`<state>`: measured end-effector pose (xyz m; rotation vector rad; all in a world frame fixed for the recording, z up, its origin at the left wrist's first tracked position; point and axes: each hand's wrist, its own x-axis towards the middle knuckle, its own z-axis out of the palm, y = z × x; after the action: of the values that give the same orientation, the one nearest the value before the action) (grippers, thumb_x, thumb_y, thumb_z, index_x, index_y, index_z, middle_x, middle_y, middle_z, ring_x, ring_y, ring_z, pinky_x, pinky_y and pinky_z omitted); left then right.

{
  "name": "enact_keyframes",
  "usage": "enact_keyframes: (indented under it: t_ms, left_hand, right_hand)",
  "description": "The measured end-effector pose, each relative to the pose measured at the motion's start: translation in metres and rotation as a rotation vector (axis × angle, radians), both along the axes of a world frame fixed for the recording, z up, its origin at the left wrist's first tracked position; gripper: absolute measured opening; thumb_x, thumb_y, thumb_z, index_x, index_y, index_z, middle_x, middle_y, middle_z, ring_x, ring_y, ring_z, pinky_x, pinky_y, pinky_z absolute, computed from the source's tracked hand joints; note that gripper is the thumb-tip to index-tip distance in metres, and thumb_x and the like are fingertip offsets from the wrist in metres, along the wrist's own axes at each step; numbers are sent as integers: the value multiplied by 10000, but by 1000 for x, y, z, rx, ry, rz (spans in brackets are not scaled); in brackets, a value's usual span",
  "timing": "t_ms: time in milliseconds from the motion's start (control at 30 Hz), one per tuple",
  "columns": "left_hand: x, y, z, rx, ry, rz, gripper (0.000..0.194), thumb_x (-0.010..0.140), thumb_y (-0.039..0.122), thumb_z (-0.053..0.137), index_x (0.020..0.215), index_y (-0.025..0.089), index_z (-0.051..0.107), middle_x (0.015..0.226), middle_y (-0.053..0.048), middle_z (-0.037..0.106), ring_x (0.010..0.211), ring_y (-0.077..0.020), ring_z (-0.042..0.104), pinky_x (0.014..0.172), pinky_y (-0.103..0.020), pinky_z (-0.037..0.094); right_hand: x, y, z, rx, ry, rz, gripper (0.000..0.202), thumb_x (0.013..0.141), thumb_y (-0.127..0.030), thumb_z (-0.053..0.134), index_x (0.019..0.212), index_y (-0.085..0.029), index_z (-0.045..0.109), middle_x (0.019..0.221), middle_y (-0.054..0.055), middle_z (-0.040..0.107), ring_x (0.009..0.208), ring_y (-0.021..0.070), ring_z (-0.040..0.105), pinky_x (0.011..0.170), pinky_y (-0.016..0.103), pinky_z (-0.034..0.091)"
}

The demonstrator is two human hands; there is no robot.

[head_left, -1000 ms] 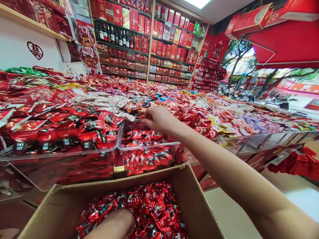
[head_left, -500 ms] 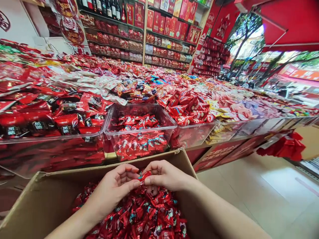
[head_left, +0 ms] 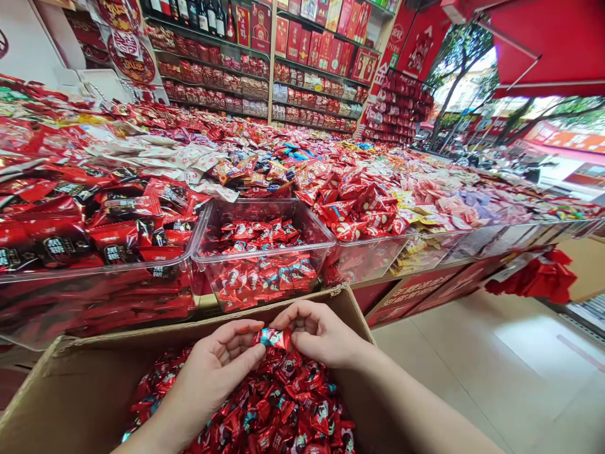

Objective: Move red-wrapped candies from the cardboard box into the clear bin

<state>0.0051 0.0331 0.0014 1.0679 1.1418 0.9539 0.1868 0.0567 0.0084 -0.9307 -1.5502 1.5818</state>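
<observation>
A small wrapped candy [head_left: 273, 338], red with a light blue patch, is pinched at its two ends between my hands. My left hand [head_left: 222, 356] grips the left end with thumb and fingertips. On the right end, my right hand [head_left: 320, 333] has its thumb and fingers closed. Both hands are above a heap of similar red wrapped candies [head_left: 283, 403] inside an open cardboard box [head_left: 89, 378]. Just beyond the box stands a clear plastic bin [head_left: 262, 253], partly filled with the same kind of candy.
Bins heaped with other wrapped sweets [head_left: 113, 239] flank the clear bin and stretch back across the counter. Shelves [head_left: 208, 63] with bottles and red packages rise behind. Tiled floor [head_left: 439, 359] lies to the right, with a red bag [head_left: 534, 277] near the counter.
The candy between my hands has turned so more of its printed face shows, and my fingers have spread toward its ends. The view has shifted slightly.
</observation>
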Motion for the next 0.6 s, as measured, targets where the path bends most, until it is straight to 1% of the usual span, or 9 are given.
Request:
enact_keyframes:
  t_ms: [100,200,267,367,467,533,600]
  left_hand:
    - [1,-1,-1,73,33,23,244,638,220,680,868,211,602,839,32,680,813,-128,602,744,-191,479]
    - [1,-1,1,100,53,-15,224,655,240,660,874,226,618,840,36,691,819,-136,611,754,-192,483]
    - [1,-1,4,85,71,6,252,633,274,670,876,213,640,825,24,699,782,-148,617,709,-200,495]
    - [0,0,7,13,26,86,296,626,336,663,888,201,630,750,10,706,648,-153,616,595,-236,504]
    - [-3,2,2,-42,-57,136,298,669,373,621,912,209,567,661,20,690,570,-143,603,518,-237,474]
    - [-4,3,-5,-41,-37,100,275,697,362,594,919,211,533,647,26,677,577,-140,605,521,-230,456]
    - [-3,2,-13,-19,41,10,200,727,334,551,885,212,530,682,21,673,637,-148,611,585,-246,464]
  right_hand:
    - [-2,0,4,-162,92,13,224,638,-199,630,829,-142,529,750,1,599,571,81,555,576,246,459]
    - [-5,0,2,-199,53,-23,301,580,-282,706,767,-144,515,595,-42,551,500,72,511,505,215,415]
    - [-6,0,0,-174,-5,-44,301,564,-310,720,706,-145,512,540,-54,521,482,67,476,487,202,380]
    - [-4,-1,-3,-29,-125,-58,212,614,-289,687,670,-143,542,576,-40,530,512,66,454,503,201,365]
    - [1,-6,0,154,-266,-62,117,668,-245,637,683,-147,576,586,-28,533,525,74,443,497,200,358]
    - [4,-10,12,268,-296,-88,102,697,-249,613,720,-153,587,613,-14,554,541,82,460,500,202,366]
    - [5,-10,37,403,-274,-139,104,734,-263,579,768,-166,591,675,4,592,591,93,504,542,209,395]
